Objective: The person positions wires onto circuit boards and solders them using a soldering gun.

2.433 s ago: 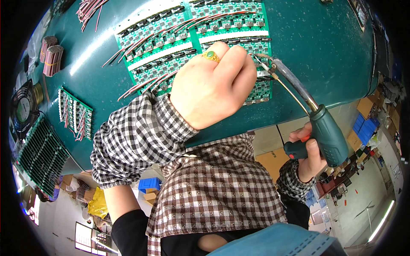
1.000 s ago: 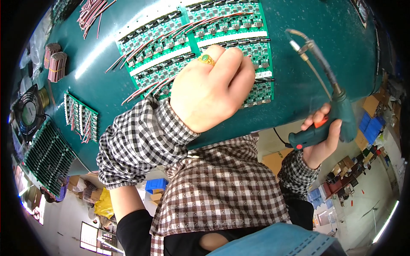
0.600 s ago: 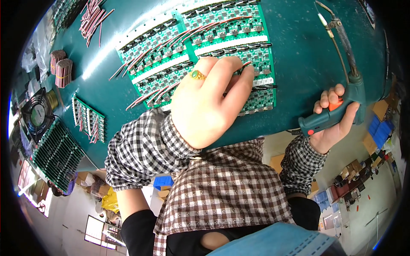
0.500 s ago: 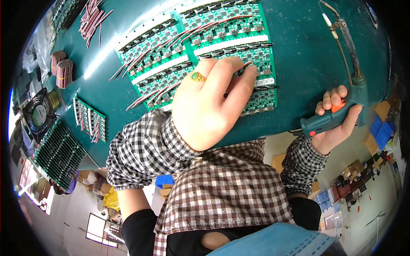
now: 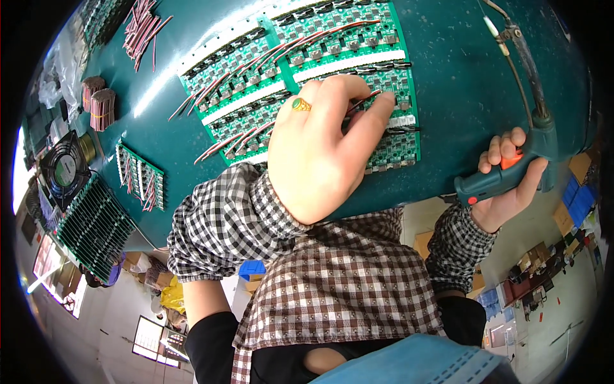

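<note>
The person's left hand [image 5: 326, 150], wearing a gold ring with a green stone, lies palm down over a panel of green circuit boards [image 5: 307, 83] on a dark green worktable [image 5: 460, 89]. Its fingers are stretched forward and nearly closed at the tips, pinching a thin red and black wire [image 5: 361, 102] against a board near the panel's right side. The right hand [image 5: 508, 176] is curled firmly round the grip of a teal pistol-style soldering iron [image 5: 511, 163], one finger by its orange trigger. The iron's long metal barrel points up and away, its tip well apart from the boards, so no joint is being touched at this moment. Judging from the panel, the work looks partly done: many of the small boards in the upper rows carry red and black wires lying across them, while the row under the left fingertips seems to be the one in hand, and the lowest row beside the hand looks bare, though the hand hides part of it. Further left on the table lie a smaller strip of boards [image 5: 139, 176], a loose bunch of red and black wires [image 5: 142, 29], and stacked boards [image 5: 93, 224] beside a small fan [image 5: 64, 173]. A checked shirt fills the lower view.
</note>
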`<state>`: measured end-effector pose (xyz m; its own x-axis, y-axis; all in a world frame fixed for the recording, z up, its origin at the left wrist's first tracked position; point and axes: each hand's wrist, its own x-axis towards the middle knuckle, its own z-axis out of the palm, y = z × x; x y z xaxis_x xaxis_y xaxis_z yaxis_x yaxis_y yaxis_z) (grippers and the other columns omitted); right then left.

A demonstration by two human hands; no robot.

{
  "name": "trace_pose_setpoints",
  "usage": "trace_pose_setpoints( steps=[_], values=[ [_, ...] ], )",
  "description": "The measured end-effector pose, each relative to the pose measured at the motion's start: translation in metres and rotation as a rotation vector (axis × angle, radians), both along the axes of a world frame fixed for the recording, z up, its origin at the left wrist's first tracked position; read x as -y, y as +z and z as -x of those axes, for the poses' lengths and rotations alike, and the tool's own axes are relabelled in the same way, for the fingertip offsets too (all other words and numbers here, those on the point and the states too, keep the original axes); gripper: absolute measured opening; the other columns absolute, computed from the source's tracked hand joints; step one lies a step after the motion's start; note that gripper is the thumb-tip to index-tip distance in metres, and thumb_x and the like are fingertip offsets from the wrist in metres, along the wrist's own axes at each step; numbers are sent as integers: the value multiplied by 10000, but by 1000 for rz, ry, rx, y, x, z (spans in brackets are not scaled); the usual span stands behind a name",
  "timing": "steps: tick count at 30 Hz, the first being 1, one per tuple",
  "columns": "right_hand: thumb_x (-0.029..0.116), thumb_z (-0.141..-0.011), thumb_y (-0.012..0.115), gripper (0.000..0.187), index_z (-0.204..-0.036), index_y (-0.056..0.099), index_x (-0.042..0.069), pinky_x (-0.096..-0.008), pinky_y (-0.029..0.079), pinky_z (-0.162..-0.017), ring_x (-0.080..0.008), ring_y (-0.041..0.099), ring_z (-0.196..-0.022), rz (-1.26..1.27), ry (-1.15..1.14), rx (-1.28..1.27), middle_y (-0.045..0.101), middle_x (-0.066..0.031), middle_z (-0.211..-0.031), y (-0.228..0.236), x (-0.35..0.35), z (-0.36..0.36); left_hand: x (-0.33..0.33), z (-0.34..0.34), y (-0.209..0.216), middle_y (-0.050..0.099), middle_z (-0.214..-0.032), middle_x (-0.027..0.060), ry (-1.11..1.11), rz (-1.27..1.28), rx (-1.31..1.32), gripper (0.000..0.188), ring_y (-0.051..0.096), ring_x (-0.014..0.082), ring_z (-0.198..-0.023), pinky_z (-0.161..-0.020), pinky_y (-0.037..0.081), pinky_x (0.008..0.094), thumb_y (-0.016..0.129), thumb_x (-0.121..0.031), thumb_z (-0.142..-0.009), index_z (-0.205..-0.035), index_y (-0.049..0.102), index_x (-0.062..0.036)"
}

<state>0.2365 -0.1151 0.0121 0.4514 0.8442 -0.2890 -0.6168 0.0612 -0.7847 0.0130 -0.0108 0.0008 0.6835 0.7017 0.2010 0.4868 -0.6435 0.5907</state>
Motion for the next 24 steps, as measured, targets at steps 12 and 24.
trace_pose_setpoints(
  steps=[12, 24],
  values=[
    [418, -923, 411, 458, -1022, 457, -27, -267, 491, -574, -166, 518, -733, -23, -8, -17, 511, -70, -819, -2, 0, -2, -10, 19, 20, 552, -977, 126, -65, -37, 17, 414, 568, 248, -823, -693, 475, 308, 611, 97, -649, -1035, 634, -51],
    [425, -921, 416, 451, -1028, 455, -11, -261, 463, -585, -158, 504, -734, -25, -11, -47, 514, -62, -819, -2, 2, -5, -76, 4, 33, 560, -895, 126, 252, 156, -20, 411, 569, 236, -842, -728, 454, 314, 758, -194, -671, -981, 582, 9]
  ],
)
